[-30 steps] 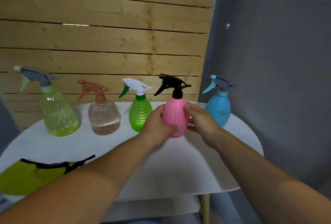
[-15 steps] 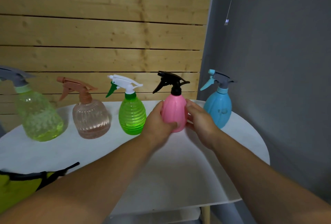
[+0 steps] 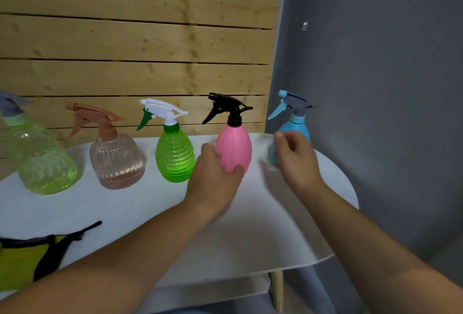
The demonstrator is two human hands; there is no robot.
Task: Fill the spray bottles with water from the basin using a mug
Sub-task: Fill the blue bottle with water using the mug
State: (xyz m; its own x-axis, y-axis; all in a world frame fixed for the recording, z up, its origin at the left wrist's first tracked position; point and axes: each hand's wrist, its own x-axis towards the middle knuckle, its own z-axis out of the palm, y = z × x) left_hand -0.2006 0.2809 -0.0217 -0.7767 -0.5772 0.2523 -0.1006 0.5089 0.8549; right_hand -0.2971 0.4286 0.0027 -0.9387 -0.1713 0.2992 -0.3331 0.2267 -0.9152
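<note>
**Layout.** A wooden slat wall (image 3: 137,45) stands behind a white bench (image 3: 250,226). Five spray bottles stand upright in a row along the far side of the bench. From left to right they are the yellow-green bottle (image 3: 42,163), peach bottle (image 3: 116,160), green bottle (image 3: 175,158), pink bottle (image 3: 235,148) and blue bottle (image 3: 297,128). All five carry their trigger heads. A yellow cloth (image 3: 22,263) with black trim lies at the near left corner. No basin or mug is in view.

**Hands.** The left hand (image 3: 213,178) grips the lower body of the pink bottle, thumb across the front and fingers wrapped round its left side. The bottle's base is hidden behind the hand, so contact with the bench cannot be confirmed. The right hand (image 3: 295,160) hangs in front of the blue bottle, fingers loosely curled with nothing between them. Motion blur prevents telling whether it touches that bottle.

**Step in hand (judged).** Opening the pink bottle for filling.

1. Keep the left grip low on the body. This holds the bottle steady and leaves the neck free.
2. Bring the right hand to the black collar (image 3: 234,121) under the trigger head (image 3: 229,108), not to the lever.
3. Turn the collar only and hold the body still. The plastic wall may flex if squeezed hard.
4. Lift the head straight up so any dip tube clears the neck.
5. Set the head down on the bench, near its own bottle.
</note>
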